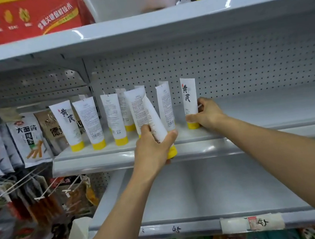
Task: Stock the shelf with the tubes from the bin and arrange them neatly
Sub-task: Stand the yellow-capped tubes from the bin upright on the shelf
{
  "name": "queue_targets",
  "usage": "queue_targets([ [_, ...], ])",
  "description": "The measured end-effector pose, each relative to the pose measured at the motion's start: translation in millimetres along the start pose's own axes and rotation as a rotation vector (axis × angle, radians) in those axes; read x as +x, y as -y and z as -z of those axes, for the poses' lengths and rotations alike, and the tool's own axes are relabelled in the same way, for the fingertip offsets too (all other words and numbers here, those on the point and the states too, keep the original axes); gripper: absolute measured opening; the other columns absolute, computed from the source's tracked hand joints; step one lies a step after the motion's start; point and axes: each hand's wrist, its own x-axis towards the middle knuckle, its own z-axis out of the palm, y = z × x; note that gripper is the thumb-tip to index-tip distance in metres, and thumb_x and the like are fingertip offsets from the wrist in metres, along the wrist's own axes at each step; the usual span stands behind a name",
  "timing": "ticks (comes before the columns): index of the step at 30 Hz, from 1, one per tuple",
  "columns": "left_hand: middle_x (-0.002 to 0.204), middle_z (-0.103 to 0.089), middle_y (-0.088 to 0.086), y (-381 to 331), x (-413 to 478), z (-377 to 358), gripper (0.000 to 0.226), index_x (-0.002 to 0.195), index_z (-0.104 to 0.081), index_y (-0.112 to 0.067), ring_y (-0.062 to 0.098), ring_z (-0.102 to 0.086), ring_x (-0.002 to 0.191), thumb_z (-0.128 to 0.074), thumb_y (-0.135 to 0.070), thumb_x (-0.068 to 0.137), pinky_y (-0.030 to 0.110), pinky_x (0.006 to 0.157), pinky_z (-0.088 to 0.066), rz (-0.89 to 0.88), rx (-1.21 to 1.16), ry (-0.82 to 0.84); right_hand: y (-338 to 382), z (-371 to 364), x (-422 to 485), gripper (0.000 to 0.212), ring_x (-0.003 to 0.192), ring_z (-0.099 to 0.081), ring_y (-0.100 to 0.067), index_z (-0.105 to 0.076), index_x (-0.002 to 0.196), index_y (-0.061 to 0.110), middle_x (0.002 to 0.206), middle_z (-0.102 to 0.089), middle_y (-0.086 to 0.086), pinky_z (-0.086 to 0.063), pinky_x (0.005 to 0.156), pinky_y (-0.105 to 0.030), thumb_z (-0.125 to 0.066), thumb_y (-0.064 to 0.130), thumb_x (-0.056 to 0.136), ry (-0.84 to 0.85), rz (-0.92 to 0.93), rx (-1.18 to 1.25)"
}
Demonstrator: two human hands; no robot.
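Note:
Several white tubes with yellow caps stand cap-down in rows on the left part of the grey middle shelf. My left hand grips one more white tube, tilted, in front of the shelf edge, its yellow cap below my fingers. My right hand holds the rightmost standing tube near its base, thumb at the front and fingers behind. That tube stands upright with its black characters facing me. The bin is not in view.
Snack packets fill the neighbouring bay on the left, with hanging goods on hooks below. A red carton sits on the top shelf. The lower grey shelf carries price labels on its front rail.

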Motion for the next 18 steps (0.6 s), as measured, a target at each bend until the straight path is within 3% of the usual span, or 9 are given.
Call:
queue_targets([
  [4,0.097,-0.063,0.009,3.8,5.2,-0.6,0.056,0.104,-0.047,-0.02,0.034,-0.069,0.073,-0.071,-0.052,0.065,0.044,0.046,-0.058,0.007,-0.007,0.011,-3.3,-6.1,13.2,0.044,0.095,-0.063,-0.025,-0.055,0.113,0.011,0.102,-0.063,-0.004,-0.053,0.086,-0.039,-0.077,0.017,0.075,-0.027,0.022,-0.055],
  [10,0.097,-0.063,0.009,7.5,6.6,0.5,0.057,0.105,-0.047,-0.021,0.034,-0.069,0.076,-0.072,-0.051,0.063,0.044,0.046,-0.058,0.022,-0.017,0.008,-6.4,-11.3,25.0,0.05,0.095,-0.059,-0.021,-0.053,0.122,0.011,0.105,-0.059,-0.002,-0.048,0.081,-0.031,-0.076,0.016,0.078,-0.025,-0.001,-0.05],
  [15,0.097,-0.063,0.011,5.2,1.1,0.7,0.051,0.108,-0.047,-0.019,0.033,-0.068,0.079,-0.075,-0.044,0.074,0.045,0.047,-0.058,0.024,-0.021,0.02,-6.2,-12.2,20.4,0.056,0.098,-0.058,-0.022,-0.046,0.128,0.008,0.118,-0.06,-0.007,-0.044,0.079,-0.029,-0.074,0.02,0.081,0.002,-0.058,-0.062],
  [18,0.097,-0.062,0.008,1.0,-3.9,2.7,0.044,0.11,-0.048,-0.017,0.029,-0.067,0.081,-0.073,-0.039,0.081,0.044,0.049,-0.059,0.006,-0.01,0.012,-3.6,-7.6,6.9,0.064,0.111,-0.052,-0.027,-0.038,0.134,0.005,0.127,-0.05,-0.01,-0.039,0.081,-0.029,-0.072,0.024,0.084,-0.044,-0.134,-0.111],
])
